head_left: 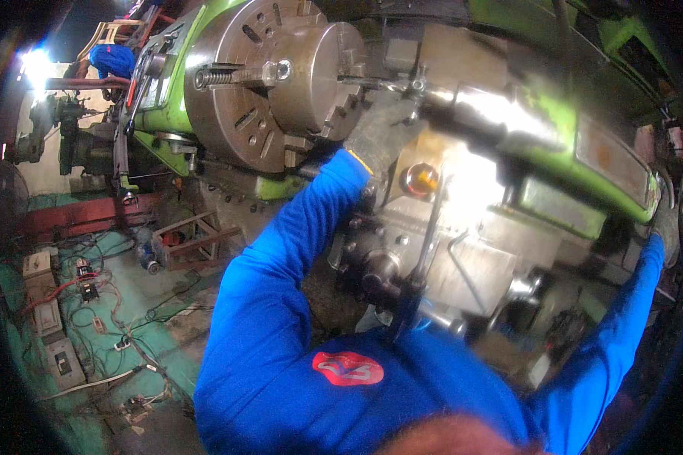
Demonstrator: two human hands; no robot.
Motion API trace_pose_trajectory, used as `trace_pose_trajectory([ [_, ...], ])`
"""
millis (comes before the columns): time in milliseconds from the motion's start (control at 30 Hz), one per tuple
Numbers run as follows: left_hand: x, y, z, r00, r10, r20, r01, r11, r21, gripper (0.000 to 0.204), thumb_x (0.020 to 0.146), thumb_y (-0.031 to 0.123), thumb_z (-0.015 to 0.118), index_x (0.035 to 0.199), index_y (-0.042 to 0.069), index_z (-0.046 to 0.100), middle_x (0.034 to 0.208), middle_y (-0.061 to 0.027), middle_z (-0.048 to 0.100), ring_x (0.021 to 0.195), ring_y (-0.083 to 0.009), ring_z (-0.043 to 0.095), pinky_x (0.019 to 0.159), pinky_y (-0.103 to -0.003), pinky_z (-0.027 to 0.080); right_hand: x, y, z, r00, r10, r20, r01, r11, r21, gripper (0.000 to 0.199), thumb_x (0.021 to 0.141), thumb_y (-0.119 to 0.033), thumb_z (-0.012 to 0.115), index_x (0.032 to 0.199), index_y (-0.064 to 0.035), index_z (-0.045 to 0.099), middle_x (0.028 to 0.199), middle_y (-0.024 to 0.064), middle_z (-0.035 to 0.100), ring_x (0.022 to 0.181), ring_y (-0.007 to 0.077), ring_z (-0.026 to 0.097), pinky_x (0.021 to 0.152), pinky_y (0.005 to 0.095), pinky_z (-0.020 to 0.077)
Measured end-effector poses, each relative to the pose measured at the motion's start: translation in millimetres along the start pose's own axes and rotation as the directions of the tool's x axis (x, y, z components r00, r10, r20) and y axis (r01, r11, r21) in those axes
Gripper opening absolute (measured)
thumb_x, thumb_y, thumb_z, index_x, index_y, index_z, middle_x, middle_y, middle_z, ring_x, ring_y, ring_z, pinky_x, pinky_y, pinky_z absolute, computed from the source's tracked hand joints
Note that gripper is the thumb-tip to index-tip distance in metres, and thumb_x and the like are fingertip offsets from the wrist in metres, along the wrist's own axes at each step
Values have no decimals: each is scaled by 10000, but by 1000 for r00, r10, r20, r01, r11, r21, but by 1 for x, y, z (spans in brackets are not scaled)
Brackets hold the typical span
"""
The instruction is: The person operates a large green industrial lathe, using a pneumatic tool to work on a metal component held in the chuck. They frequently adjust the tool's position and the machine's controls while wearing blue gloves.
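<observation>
My left hand, in a grey work glove, reaches in between the lathe chuck and the tailstock. It is close to a drill chuck at the tailstock's end, from which a thin rod or bit points into the lathe chuck. Blur hides its fingers, so I cannot tell whether it grips anything. At the far right my gloved right hand is at the rim of the tailstock handwheel, its fingers wrapped around it as far as they show. Both sleeves are blue.
Below my left hand, a round amber-filled container stands near the tool post and a long lever. A hex key lies on the metal carriage. Cables and electrical boxes cover the green floor at left. Another person in blue is beside a bright light.
</observation>
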State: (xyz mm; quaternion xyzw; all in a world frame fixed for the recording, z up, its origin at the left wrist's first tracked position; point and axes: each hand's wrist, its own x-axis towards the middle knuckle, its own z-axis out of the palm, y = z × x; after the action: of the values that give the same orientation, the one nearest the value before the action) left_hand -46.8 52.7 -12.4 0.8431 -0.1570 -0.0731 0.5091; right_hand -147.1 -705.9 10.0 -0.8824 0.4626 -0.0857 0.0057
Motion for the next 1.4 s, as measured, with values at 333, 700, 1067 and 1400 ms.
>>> trace_pose_trajectory([
  [333, -4, 11, -6, 992, 102, -72, -89, 983, 161, 284, 896, 257, 797, 977, 4, 694, 1034, -169, 628, 972, -324, 611, 881, -407, 507, 1, 7, 8, 1000, -23, -4, 23, 1000, 13, 760, 966, -680, 468, 1325, -37, 653, 1328, 257, 643, 1171, 440, 630, 983, 537, 483],
  [700, -2, -19, 5, 992, -9, -128, -16, 981, -191, 214, 906, 198, 790, 1006, 20, 726, 939, -119, 683, 861, -230, 641, 794, -364, 530, -5, 13, 13, 999, -31, -37, 33, 998, 59, 744, 989, -660, 445, 1329, -29, 641, 1331, 254, 640, 1174, 422, 625, 989, 519, 479],
  [1067, 1, -6, 3, 971, 215, -110, -232, 953, -192, 189, 902, 152, 771, 1012, 13, 708, 985, -121, 651, 962, -255, 617, 867, -380, 514, -21, 23, 32, 998, 5, -67, 3, 993, 116, 729, 1011, -640, 422, 1333, -20, 630, 1334, 250, 636, 1177, 403, 620, 994, 501, 474],
  [1400, -3, 21, -7, 979, 194, -63, -189, 979, 71, 164, 880, 91, 732, 1030, 25, 720, 984, -176, 671, 944, -335, 632, 862, -420, 497, -26, 47, 39, 995, 43, -85, -31, 989, 145, 715, 1031, -622, 402, 1337, -13, 620, 1337, 247, 634, 1179, 386, 616, 999, 485, 470],
])
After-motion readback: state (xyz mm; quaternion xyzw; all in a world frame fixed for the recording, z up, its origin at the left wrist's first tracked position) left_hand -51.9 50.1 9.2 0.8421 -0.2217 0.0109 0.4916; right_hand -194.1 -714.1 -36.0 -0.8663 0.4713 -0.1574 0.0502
